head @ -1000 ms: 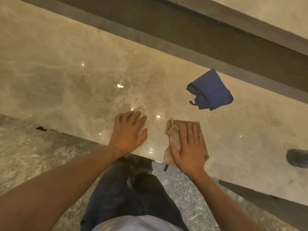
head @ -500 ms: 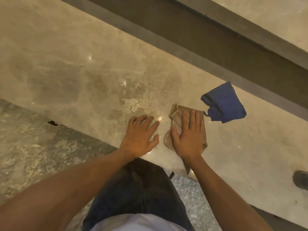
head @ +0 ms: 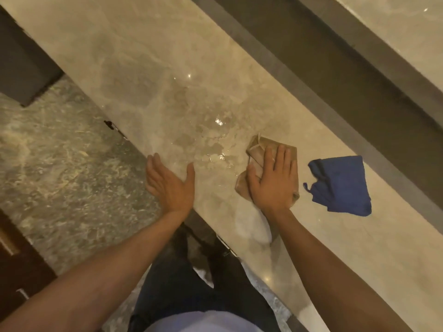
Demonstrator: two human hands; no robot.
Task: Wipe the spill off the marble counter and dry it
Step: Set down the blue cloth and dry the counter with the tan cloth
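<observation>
My right hand [head: 272,182] lies flat, fingers spread, pressing the tan cloth [head: 257,149] on the counter [head: 119,56], just right of the spill [head: 206,137] so I can sweep left. Left hand [head: 169,183] open, holding nothing, at the near edge. Blue cloth [head: 340,185] parked right, likely for drying; open room beyond the spill

left hand [head: 169,185] lifted off counter [head: 143,68], palm turned up

The scene is viewed by 1 head-worn camera, aimed steeply down at the marble counter [head: 148,68] from close above.
</observation>
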